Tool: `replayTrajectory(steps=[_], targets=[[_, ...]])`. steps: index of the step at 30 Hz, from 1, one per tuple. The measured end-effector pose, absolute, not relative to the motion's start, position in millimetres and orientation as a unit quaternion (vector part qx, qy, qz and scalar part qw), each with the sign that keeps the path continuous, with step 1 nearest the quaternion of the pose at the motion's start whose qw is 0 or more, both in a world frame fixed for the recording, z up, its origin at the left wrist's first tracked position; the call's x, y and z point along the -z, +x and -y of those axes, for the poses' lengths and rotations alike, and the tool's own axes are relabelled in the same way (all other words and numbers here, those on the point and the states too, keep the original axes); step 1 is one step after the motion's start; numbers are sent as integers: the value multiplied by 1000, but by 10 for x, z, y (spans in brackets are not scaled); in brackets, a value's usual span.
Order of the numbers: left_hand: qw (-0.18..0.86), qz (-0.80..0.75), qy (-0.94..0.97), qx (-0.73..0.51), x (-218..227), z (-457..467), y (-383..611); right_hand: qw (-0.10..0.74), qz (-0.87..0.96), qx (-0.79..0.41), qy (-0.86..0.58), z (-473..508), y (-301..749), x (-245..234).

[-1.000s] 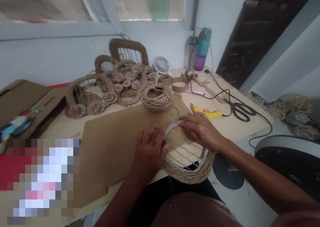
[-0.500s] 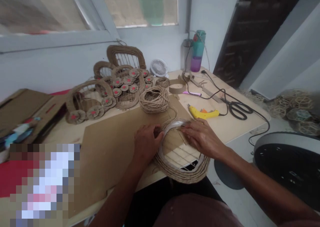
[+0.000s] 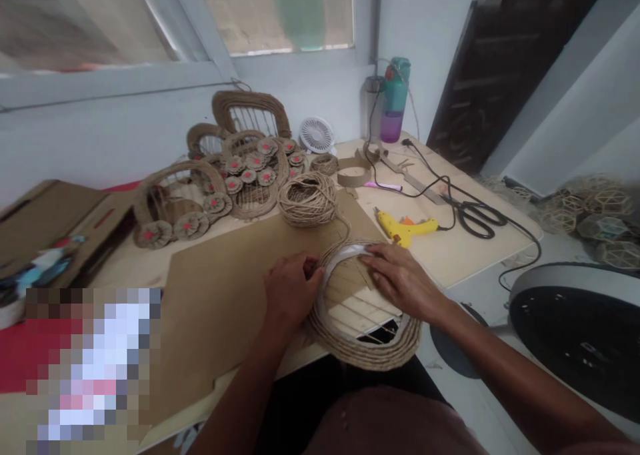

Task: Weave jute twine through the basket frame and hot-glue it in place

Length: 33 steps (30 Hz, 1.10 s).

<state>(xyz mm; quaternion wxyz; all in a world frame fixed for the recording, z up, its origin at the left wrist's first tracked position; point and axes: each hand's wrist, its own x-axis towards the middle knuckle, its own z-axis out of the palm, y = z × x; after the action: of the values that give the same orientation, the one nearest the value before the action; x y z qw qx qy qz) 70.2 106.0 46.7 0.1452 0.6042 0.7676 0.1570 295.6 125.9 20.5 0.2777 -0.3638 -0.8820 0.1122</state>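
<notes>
A round frame wrapped in jute twine lies at the table's front edge, partly overhanging it. Strings run across its opening, and a pale strip lines its inner side. My left hand grips the ring's left rim, thumb inside and fingers curled at the outside. On the upper right rim, my right hand has its fingers wrapped over the twine. From the ring a strand leads back to a ball of jute twine. Under the ring's left part is a cardboard sheet.
A yellow glue gun and black-handled scissors lie to the right, with a cable between them. Twine frames with paper flowers stand at the back left. Behind are a small white fan and a bottle.
My left hand has shifted very slightly left and down along the rim. The ring and my right hand stay nearly in place; the view has tilted a little.
</notes>
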Motion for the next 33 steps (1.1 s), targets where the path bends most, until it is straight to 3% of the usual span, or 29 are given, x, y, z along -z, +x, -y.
replayTrajectory(steps=[7, 18, 25, 33], targets=[[149, -780, 591, -144, -459, -978, 718, 272, 900, -93, -327, -1380, 2904, -375], [127, -821, 546, -106, -475, -799, 677, 132, 958, -23, -254, -1836, 2457, -522], [115, -829, 529, -143, -399, -657, 711, 97, 980, 1, -173, -1934, 2333, -501], [118, -807, 558, -150, -406, -628, 693, 68, 977, 87, -181, -2083, 2129, -494]])
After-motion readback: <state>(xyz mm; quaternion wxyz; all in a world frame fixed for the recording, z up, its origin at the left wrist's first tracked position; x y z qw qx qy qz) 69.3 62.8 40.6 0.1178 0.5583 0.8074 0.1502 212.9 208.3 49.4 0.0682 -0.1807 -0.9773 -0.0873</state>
